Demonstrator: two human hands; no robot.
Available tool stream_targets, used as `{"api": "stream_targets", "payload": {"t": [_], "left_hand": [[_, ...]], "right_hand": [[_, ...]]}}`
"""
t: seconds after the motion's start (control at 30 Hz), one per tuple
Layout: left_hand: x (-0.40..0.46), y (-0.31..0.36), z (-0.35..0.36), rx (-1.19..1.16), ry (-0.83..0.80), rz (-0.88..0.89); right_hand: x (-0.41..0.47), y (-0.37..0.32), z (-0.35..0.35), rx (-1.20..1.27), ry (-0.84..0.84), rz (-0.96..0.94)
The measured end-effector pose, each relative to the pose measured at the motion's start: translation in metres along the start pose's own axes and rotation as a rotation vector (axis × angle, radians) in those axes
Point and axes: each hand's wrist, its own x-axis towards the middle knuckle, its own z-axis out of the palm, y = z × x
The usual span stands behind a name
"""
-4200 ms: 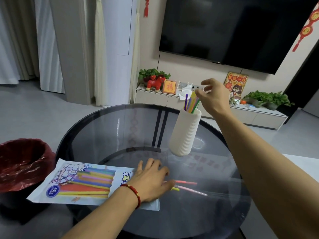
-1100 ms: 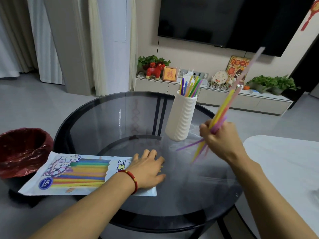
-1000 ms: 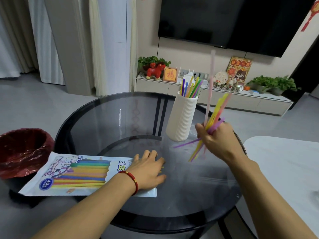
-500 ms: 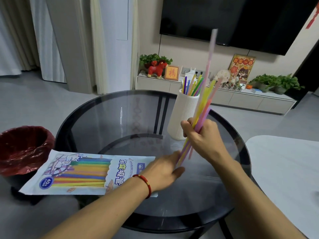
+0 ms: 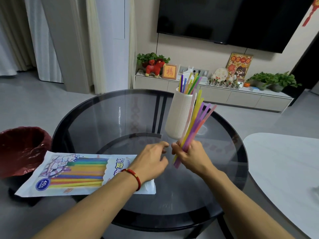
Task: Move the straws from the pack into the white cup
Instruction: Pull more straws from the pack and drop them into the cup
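Note:
A ribbed white cup (image 5: 179, 116) stands on the round glass table (image 5: 107, 121) with several coloured straws sticking out of its top. My right hand (image 5: 190, 155) grips a bundle of straws (image 5: 196, 121) in front of the cup; they point up and to the right, with their lower ends close to the glass. My left hand (image 5: 151, 161) is just left of it, fingers loosely curled, holding nothing. The straw pack (image 5: 72, 173) lies flat at the table's left edge with several straws inside, under my left wrist.
A bin with a red liner (image 5: 22, 150) stands left of the table. A white table (image 5: 284, 169) is at the right. A low TV cabinet (image 5: 215, 94) with plants and ornaments runs along the far wall.
My right hand has lowered the straw bundle toward the table in front of the cup. My left hand has left the pack and come up beside the right hand.

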Motion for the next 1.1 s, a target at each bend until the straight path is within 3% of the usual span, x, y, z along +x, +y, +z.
{"api": "stream_targets", "payload": {"t": [0.13, 0.23, 0.33, 0.47, 0.63, 0.8, 0.97, 1.1], "left_hand": [[-0.001, -0.002, -0.002, 0.0, 0.028, -0.007], [-0.002, -0.001, -0.001, -0.044, 0.089, 0.008], [-0.002, 0.008, -0.002, -0.191, 0.151, 0.062], [-0.002, 0.027, -0.002, -0.355, 0.109, 0.11], [0.003, 0.037, 0.004, -0.226, 0.133, 0.086], [0.001, 0.036, 0.0, -0.274, 0.11, 0.101], [0.006, 0.035, 0.005, -0.263, 0.047, 0.221], [0.003, 0.041, 0.008, -0.215, 0.084, 0.276]], "right_hand": [[0.003, 0.004, 0.005, 0.014, 0.058, -0.014], [-0.004, 0.012, 0.017, -0.014, -0.074, -0.002], [-0.005, 0.012, 0.018, 0.022, -0.077, -0.06], [-0.005, -0.002, 0.016, 0.041, -0.174, -0.16], [-0.004, -0.001, 0.014, -0.032, -0.247, -0.118], [-0.005, -0.001, -0.033, -0.218, -0.465, 0.041], [-0.014, -0.028, -0.059, 0.25, -0.139, -0.018], [-0.012, -0.053, -0.052, 0.11, 0.11, -0.199]]}}
